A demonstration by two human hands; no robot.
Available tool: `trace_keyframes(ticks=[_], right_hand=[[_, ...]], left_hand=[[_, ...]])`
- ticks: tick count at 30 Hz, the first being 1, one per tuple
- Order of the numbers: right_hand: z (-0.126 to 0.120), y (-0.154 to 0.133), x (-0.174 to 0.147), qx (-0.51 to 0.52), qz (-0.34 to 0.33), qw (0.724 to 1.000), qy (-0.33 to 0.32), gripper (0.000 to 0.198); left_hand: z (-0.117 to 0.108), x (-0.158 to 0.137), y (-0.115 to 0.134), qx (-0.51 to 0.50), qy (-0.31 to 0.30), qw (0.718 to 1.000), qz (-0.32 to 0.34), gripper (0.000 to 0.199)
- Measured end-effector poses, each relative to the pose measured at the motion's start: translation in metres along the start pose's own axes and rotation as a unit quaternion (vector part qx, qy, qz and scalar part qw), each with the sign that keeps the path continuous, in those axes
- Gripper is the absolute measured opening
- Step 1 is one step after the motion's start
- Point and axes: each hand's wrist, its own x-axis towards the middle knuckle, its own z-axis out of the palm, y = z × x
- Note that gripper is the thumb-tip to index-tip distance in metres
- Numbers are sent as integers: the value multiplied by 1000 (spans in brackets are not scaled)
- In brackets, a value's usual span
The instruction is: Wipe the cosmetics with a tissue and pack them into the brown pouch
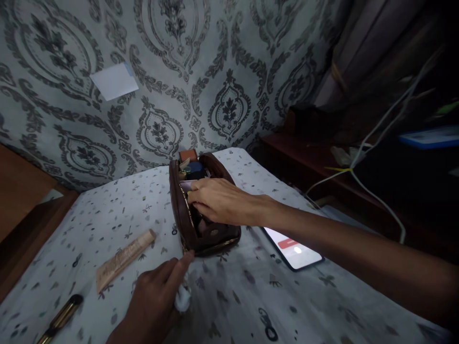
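Observation:
A brown zip pouch (pixel 179 210) lies unzipped on the patterned bed sheet. My right hand (pixel 222 200) reaches into it from the right. Its fingers are curled, the tips partly hidden, and a small yellow bit shows by them; what they grip I cannot make out. Further back in the pouch are a dark blue item (pixel 194 170) and other small things. My left hand (pixel 154 296) is closed around a white crumpled thing (pixel 182 298), perhaps tissue. Its index finger points at the pouch's near left corner, seemingly touching it.
To the left lie a beige squeeze tube (pixel 124 260) and a gold-and-black tube (pixel 60 319). A lit phone (pixel 296 251) rests under my right forearm. Patterned wallpaper (pixel 229 105) rises behind the bed. White cables (pixel 376 191) hang at the right by a dark red surface (pixel 287 153).

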Motion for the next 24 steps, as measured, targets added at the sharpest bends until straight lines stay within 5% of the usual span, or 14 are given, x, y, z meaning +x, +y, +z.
trace_keyframes(ticks=[8, 16, 24], right_hand=[[9, -5, 11, -57, 25, 992, -109, 20], [1, -10, 14, -61, 37, 981, -178, 38], [3, -8, 18, -21, 48, 987, -152, 37]], left_hand=[[6, -23, 6, -9, -60, 997, -56, 97], [9, -37, 6, -31, -83, 994, -64, 91], [0, -45, 5, -32, -130, 982, -131, 89]])
